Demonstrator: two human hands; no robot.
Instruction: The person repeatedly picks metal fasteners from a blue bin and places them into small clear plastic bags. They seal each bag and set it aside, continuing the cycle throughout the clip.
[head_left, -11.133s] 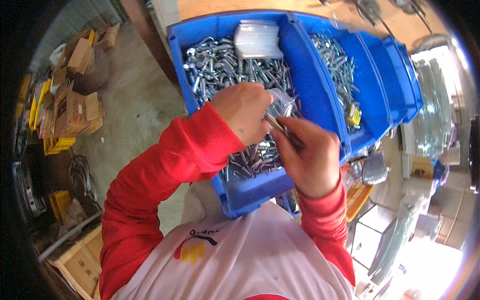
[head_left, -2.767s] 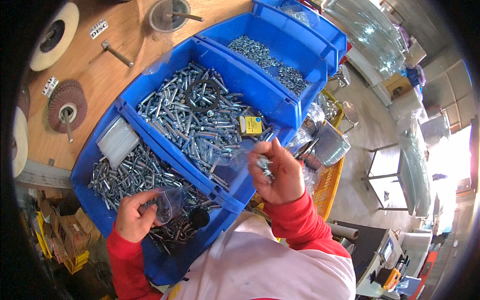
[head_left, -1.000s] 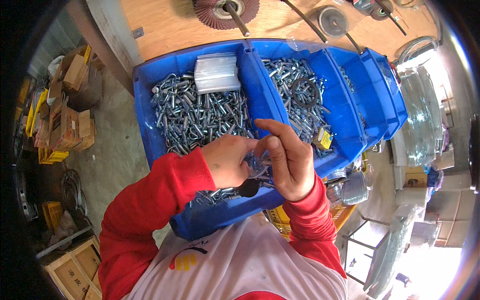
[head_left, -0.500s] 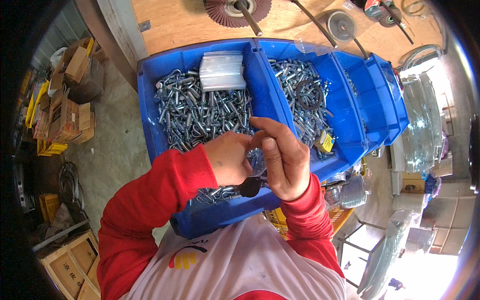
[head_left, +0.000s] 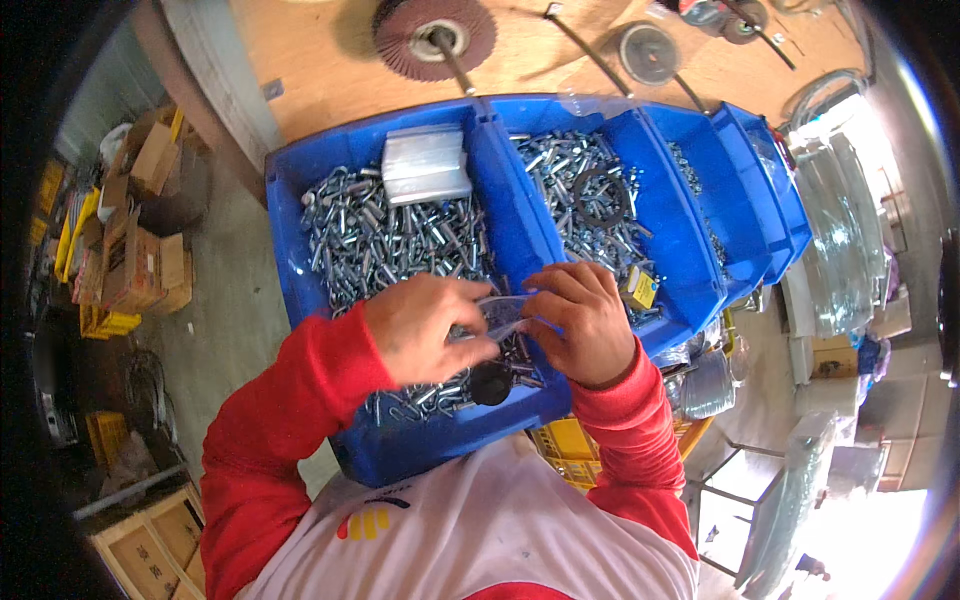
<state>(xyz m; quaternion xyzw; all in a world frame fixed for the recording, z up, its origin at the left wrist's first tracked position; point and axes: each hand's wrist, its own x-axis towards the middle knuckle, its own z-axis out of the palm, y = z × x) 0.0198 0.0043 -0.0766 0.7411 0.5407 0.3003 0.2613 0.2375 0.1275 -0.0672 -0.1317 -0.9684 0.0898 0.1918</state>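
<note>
Over the nearest blue bin [head_left: 400, 455], a small clear plastic bag [head_left: 506, 313] stretches between my two hands. My left hand [head_left: 425, 328] has its thumb and fingers curled at the bag's left side, slightly blurred. My right hand [head_left: 583, 318] pinches the bag's right edge, fingers bent over it. Many loose shiny metal bolts [head_left: 400, 235], some with hooked ends, fill the bin beneath. A stack of flat clear plastic bags [head_left: 427, 165] lies on them at the far side. Just below my hands, a round black piece [head_left: 491, 383] rests over the bolts.
More blue bins [head_left: 690, 235] run off to the right; the adjoining one holds bolts, a black ring [head_left: 601, 197] and a small yellow box [head_left: 639, 287]. Grinding wheels on rods [head_left: 436, 38] stand along the wooden board behind. Cardboard boxes [head_left: 130, 255] are piled at left.
My hands have moved apart, with the clear bag now stretched between them. My right hand has turned over, showing its back. The view has shifted slightly.
</note>
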